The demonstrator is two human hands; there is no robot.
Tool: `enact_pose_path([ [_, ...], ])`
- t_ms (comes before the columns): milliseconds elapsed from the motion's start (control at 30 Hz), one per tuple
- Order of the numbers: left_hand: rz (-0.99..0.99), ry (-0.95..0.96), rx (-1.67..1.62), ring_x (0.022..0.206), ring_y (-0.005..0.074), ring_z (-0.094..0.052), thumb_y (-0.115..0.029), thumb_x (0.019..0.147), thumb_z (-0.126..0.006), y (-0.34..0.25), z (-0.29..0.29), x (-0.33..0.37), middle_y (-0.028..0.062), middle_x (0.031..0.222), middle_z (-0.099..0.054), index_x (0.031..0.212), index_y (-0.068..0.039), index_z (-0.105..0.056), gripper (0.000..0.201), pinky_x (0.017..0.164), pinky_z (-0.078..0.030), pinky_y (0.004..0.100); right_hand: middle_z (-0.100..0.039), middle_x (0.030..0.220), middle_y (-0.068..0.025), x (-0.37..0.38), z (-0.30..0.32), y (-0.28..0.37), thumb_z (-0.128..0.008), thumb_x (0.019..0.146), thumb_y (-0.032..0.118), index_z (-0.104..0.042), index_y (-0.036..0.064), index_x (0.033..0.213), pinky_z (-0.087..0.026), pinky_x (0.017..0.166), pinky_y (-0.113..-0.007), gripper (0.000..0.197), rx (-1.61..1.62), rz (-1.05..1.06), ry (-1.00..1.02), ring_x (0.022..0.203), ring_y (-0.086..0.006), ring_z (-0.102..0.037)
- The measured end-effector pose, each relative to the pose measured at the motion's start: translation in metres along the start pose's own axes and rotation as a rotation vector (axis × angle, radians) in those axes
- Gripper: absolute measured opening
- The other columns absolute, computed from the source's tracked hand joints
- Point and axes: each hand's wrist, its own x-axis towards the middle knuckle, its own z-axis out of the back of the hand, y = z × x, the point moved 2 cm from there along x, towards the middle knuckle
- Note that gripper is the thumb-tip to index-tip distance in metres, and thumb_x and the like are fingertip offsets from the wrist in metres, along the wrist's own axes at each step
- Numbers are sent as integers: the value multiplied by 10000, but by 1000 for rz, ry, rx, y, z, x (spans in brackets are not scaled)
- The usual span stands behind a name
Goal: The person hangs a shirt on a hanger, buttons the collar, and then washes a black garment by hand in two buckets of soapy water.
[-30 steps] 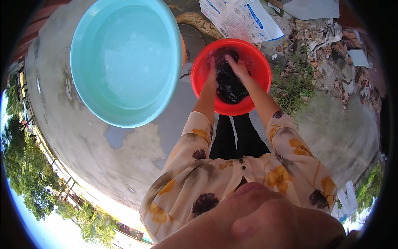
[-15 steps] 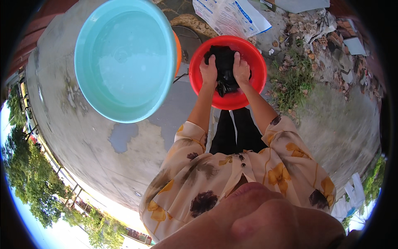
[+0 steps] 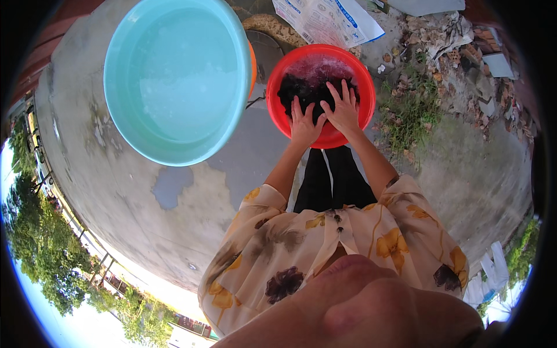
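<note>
A black wet cloth lies spread in soapy water inside a red basin. My left hand rests on the cloth's near side with its fingers apart. Beside it my right hand lies on the cloth too, fingers spread and pointing toward the far rim. Both palms face down, and neither hand grips the cloth. Whether it is a garment, and of what kind, I cannot tell. Pinkish suds show in the water beyond it.
To the left stands a large light-blue tub of water, with an orange container partly hidden behind it. A white printed plastic bag lies past the red basin. Weeds and rubble cover the ground at right.
My hands gripped the bunched cloth half a second ago. They have let it go and moved nearer to me, fingers now spread flat on it. The cloth has spread out in the water.
</note>
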Motion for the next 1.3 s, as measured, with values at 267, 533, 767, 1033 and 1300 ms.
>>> enact_pose_path([
  [267,42,124,53,1301,528,-420,-417,930,-608,13,-75,69,352,1461,-385,1244,10,-630,531,1084,-387,567,-547,1406,-203,71,-96,-117,-634,907,391,-504,151,1451,-365,1118,-527,608,-257,-188,-70,1314,-408,-482],
  [533,391,-282,-269,1250,406,-538,-211,871,-683,56,-12,28,264,1313,-579,1320,-2,-564,509,1031,-454,459,-718,1077,-226,78,-44,-40,-642,870,333,-742,52,1111,-543,917,-457,383,34,-115,249,1004,-398,-692],
  [767,926,-25,-1172,1305,265,-532,-516,998,-587,34,-18,80,113,1444,-554,1518,-59,-423,712,1101,-419,381,-658,1314,-169,118,-50,-70,-689,872,579,-590,13,1373,-450,1070,-396,763,531,-311,209,1245,-322,-598],
  [1033,884,210,-1669,1222,283,-596,-539,997,-555,78,-53,101,130,1395,-586,1484,-59,-464,690,1031,-491,414,-718,1142,-68,90,-66,-8,-738,887,485,-698,35,1247,-466,960,-313,577,787,-188,565,1056,-149,-626],
  [1300,779,298,-1646,1186,304,-628,-530,988,-559,94,-67,91,142,1389,-595,1481,-31,-465,707,983,-522,424,-716,882,-210,15,-24,70,-663,885,450,-760,50,957,-562,758,-459,417,446,119,0,859,-398,-695],
])
